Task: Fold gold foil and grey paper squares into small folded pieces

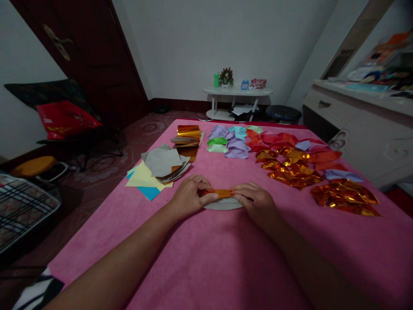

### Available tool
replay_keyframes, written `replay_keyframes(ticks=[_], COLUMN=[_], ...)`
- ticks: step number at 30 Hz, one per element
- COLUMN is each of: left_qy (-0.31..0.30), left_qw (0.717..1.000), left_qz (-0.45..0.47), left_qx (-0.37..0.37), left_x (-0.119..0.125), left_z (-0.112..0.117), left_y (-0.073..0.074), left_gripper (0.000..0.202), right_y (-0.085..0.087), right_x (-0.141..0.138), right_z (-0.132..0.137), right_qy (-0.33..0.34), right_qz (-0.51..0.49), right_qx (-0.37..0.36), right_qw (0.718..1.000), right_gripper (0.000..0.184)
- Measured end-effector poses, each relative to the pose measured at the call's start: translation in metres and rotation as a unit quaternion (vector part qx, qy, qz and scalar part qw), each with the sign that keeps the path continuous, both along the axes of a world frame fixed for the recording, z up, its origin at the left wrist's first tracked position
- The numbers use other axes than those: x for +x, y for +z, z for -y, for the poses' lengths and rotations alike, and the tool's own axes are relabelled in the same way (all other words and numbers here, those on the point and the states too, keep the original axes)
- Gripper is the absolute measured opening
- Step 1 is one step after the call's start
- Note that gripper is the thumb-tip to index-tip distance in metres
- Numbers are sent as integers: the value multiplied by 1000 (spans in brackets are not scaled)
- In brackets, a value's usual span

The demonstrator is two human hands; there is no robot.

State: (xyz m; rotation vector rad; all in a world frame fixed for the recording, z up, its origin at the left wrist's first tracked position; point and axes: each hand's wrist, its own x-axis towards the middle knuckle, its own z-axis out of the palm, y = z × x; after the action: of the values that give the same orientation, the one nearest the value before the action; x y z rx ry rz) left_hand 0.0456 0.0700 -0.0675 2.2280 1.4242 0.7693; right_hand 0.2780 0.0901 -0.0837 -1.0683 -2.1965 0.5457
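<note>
Both my hands meet at the middle of a table covered with a pink cloth (226, 258). My left hand (189, 196) and my right hand (256, 202) each pinch one end of a narrow folded piece of orange-gold foil paper (221, 193), pressing it down. Its pale underside (222, 204) curves out below the fold, lying on the cloth. The fingers of both hands are closed on the paper.
A stack of flat paper sheets (158, 170) lies to the left, with gold foil sheets (188, 135) behind it. Folded purple, green and blue pieces (230, 142) sit at the back, red ones (290, 144) and crumpled gold ones (343, 196) on the right. A white cabinet (361, 133) stands at right.
</note>
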Motion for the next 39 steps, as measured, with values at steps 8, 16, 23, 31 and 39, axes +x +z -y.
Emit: replay_keyframes(ticks=[8, 16, 23, 31, 39], left_qy=[18, 65, 72, -52, -73], left_qw=[1000, 997, 981, 985, 996], left_qz=[-1, -25, -53, -124, -26], left_qx=[16, 42, 170, 104, 43], left_x=[1, 4, 5, 11, 0], left_z=[-4, -3, 0, 2, -1], left_y=[-7, -11, -6, -4, -11], left_gripper=[19, 26, 50, 21, 37], right_y=[6, 4, 8, 6, 5], right_x=[-7, -14, -23, -29, -17], right_z=[-3, -14, -19, -18, -4], right_qy=[-95, -172, -195, -177, 45], right_qz=[19, 82, 134, 141, 90], right_qx=[-41, -17, -9, 67, 136], right_qw=[994, 982, 972, 972, 986], right_gripper=[20, 21, 18, 12, 28])
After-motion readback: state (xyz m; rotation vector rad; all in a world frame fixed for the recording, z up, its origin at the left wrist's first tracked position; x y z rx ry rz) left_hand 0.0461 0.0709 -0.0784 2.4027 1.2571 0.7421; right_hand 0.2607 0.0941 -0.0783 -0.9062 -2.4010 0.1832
